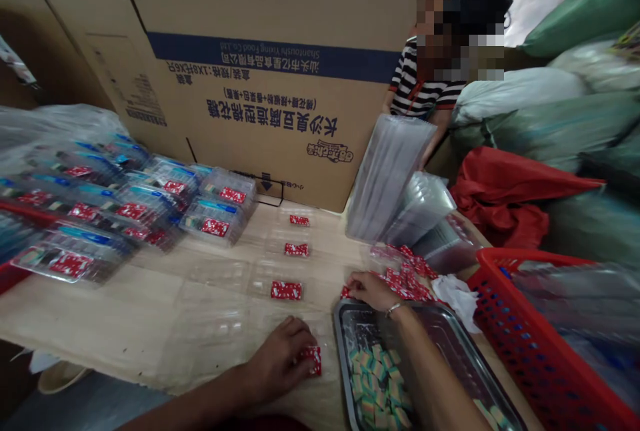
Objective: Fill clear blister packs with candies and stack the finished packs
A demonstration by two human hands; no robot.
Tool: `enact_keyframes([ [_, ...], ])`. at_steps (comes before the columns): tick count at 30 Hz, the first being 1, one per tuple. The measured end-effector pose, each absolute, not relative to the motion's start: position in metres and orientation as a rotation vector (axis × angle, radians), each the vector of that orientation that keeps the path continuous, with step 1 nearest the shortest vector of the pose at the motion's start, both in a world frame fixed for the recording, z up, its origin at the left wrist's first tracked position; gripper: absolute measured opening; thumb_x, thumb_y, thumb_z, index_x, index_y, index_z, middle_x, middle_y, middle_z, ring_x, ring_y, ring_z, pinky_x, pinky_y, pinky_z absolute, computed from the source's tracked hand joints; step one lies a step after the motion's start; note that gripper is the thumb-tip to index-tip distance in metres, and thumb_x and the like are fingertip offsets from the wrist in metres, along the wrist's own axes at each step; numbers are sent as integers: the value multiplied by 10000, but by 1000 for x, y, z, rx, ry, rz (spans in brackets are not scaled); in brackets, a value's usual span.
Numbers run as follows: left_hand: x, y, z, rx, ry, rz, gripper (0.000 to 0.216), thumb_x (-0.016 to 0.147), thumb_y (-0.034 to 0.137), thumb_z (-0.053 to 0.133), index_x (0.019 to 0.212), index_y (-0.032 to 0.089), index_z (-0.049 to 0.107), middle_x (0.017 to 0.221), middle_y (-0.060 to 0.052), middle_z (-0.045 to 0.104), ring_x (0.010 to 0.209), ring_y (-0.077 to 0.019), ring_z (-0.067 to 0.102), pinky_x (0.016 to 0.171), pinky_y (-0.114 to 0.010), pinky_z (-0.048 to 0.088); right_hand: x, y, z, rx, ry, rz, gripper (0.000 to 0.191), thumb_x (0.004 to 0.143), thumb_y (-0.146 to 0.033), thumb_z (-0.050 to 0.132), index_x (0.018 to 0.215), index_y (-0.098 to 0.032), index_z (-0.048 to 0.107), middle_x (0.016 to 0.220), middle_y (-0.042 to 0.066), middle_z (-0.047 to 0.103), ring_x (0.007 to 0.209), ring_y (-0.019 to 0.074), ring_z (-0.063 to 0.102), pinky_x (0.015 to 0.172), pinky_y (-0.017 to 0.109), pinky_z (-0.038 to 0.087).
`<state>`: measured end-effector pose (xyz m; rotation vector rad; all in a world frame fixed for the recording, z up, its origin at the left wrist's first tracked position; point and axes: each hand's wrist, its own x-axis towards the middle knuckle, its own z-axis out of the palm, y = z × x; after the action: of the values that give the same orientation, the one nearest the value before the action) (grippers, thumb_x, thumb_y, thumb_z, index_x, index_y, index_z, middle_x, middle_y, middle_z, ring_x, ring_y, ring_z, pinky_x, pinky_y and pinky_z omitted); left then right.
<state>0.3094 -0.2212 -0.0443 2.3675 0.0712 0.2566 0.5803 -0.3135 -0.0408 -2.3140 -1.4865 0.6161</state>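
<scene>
Steel tray holds pastel candies; left hand touches red packet.

Four single red packets lie along the table. One metal tray and one red basket sit at the near right.

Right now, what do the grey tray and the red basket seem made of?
The tray looks like metal, probably stainless steel: grey, shiny, reflective floor. The red basket looks like moulded plastic: even colour, grid of holes in its wall.
</scene>
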Motion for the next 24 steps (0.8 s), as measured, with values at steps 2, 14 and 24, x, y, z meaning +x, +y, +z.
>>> enact_keyframes([
  [2, 313, -220, -43, 2249, 155, 295, 228, 790, 176, 540, 1015, 206, 559, 1006, -69, 577, 913, -195, 529, 822, -335, 439, 572, -312, -35, -2295, -1491, 564, 127, 745, -66, 538, 739, -165, 618, 723, 10, 644, 704, 148, 591, 663, 238, 411],
  [14, 322, -163, -33, 1692, 805, 620, 135, 669, 156, 523, 785, 158, 593, 583, 32, 548, 492, -92, 478, 471, -197, 381, 560, -345, -29, -2689, -1217, 21, 248, 888, -234, 389, 838, -170, 624, 820, 141, 651, 765, 254, 624, 713, 367, 437],
  [24, 255, -81, -32, 2020, 1383, 687, 108, 614, 78, 541, 648, 168, 590, 582, 34, 537, 567, -122, 511, 549, -221, 366, 554, -311, -50, -2858, -1297, 165, 294, 902, -344, 421, 850, -142, 628, 804, 145, 642, 751, 262, 646, 614, 316, 420],
])
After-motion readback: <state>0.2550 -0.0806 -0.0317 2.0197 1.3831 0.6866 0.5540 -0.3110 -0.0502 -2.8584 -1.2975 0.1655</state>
